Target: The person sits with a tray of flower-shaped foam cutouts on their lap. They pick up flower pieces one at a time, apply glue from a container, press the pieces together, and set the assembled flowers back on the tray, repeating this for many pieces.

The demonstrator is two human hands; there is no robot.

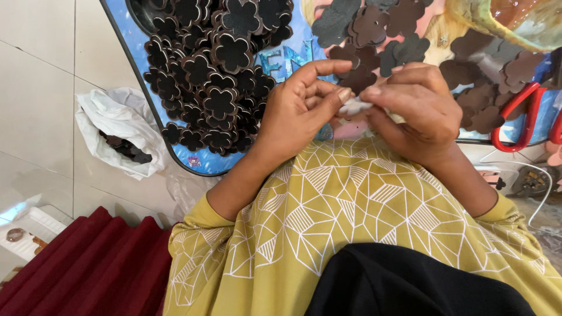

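Observation:
My left hand (298,111) and my right hand (413,108) meet above my lap and pinch one small pale flower-shaped piece (353,106) between their fingertips. Both hands hover over the near edge of a blue low table (132,55). A heap of dark brown flower-shaped cutouts with pale edges (213,70) lies to the left of my left hand. Flatter grey-brown flower cutouts (374,35) are spread behind and to the right of my right hand.
Red-handled scissors (530,117) lie at the right on the table. A white plastic bag (120,129) with dark pieces rests on the tiled floor at left. A dark red ribbed cloth (93,263) sits at the lower left. A white cable (541,193) runs at right.

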